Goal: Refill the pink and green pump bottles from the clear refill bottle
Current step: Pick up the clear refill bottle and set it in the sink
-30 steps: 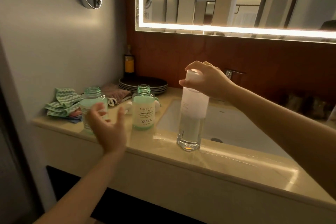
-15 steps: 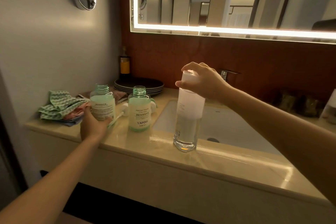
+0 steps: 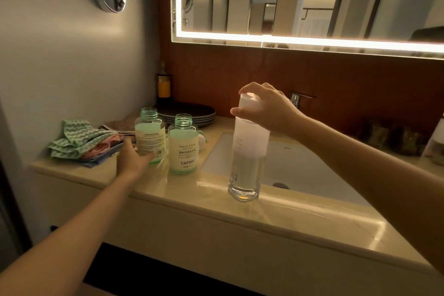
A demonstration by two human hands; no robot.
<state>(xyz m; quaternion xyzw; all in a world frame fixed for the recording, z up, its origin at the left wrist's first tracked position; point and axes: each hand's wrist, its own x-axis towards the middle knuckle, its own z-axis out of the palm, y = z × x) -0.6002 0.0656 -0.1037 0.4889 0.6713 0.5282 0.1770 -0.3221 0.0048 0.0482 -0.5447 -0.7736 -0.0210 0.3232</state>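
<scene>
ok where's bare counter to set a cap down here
Free: the front counter strip right of the refill bottle, along the sink. Crowded: the left corner, with two open bottles, cloths and plates.

Beige surface [image 3: 312, 218] spans frame centre. Resting on it: two uncapped green bottles [image 3: 183, 145] centre-left, clear refill bottle [image 3: 246, 151] centre, folded cloths [image 3: 79, 143] left, stacked dark plates [image 3: 189, 113] behind.

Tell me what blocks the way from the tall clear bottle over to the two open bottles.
Nothing visible does. Bare counter lies between the clear refill bottle and the nearer open bottle; the right hand grips its cap, the left hand holds the farther bottle.
</scene>
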